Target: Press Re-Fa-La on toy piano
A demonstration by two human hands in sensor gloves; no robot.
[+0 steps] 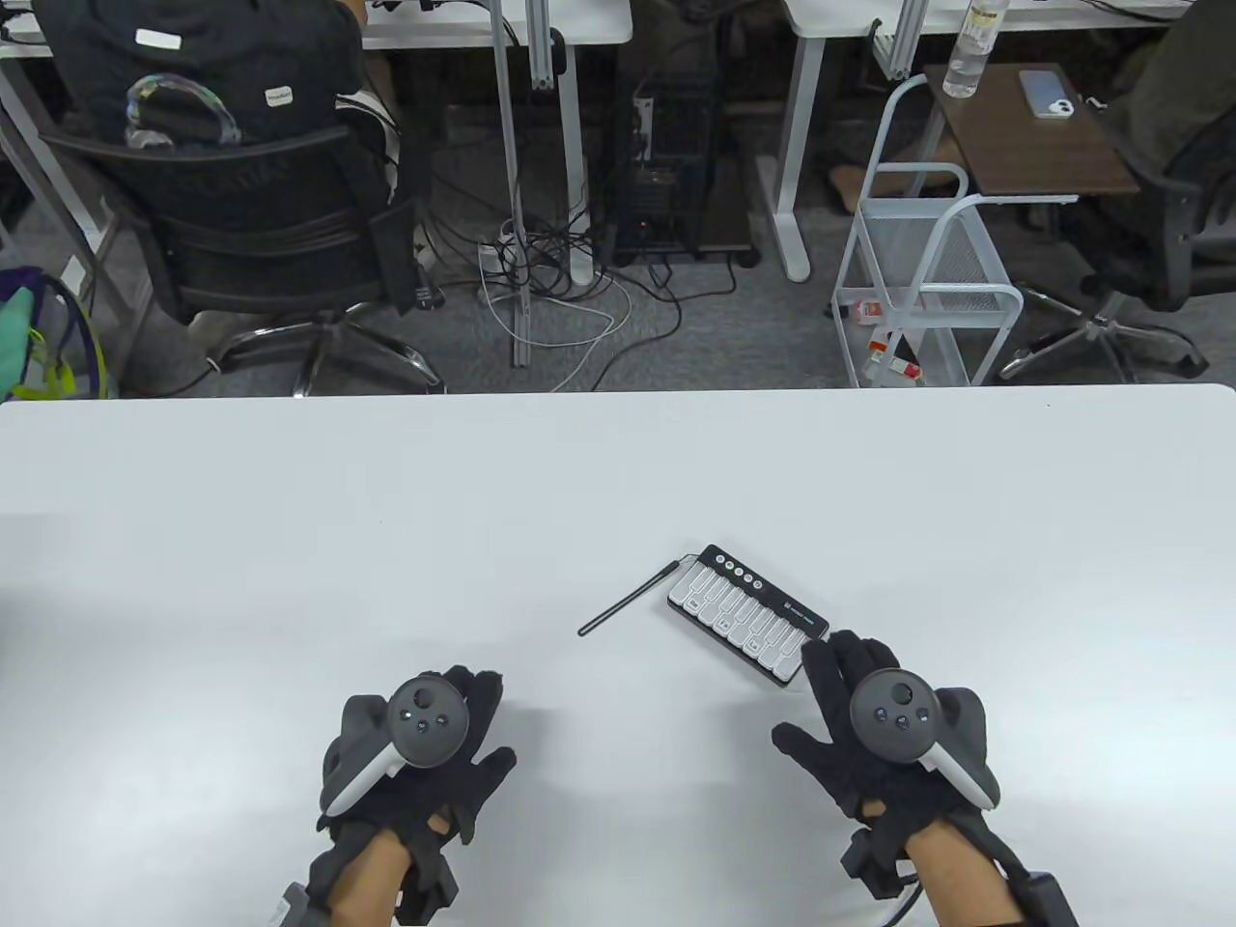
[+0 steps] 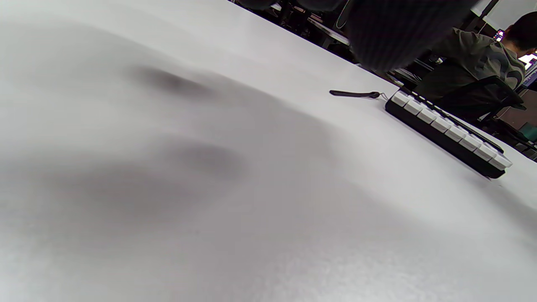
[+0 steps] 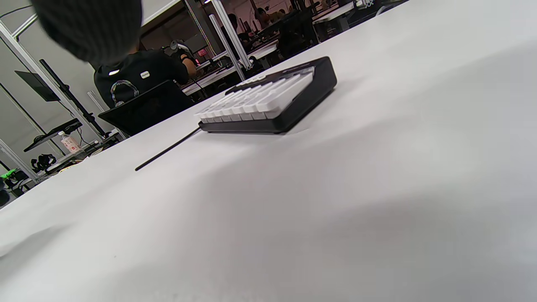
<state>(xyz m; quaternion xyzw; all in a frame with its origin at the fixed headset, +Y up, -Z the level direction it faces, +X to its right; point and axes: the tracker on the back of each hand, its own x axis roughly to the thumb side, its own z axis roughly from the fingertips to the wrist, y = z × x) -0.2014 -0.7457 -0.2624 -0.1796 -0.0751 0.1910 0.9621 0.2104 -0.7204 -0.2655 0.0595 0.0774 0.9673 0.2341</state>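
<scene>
Watching from table view: my left hand lies flat on white table, fingers loosely spread, holding nothing. Thin black stylus lies right of it, tip touching toy piano. Piano sits angled, right of centre. My right hand open, empty, fingertips just beside piano's near right corner.

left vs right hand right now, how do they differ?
The right hand lies beside the toy piano, its fingertips close to the near end of the keys; the left hand is well away from it, over bare table. The right hand's fingers stretch toward the piano, while the left hand's point straight ahead. Both wear black gloves with a tracker on the back and hold nothing.
</scene>
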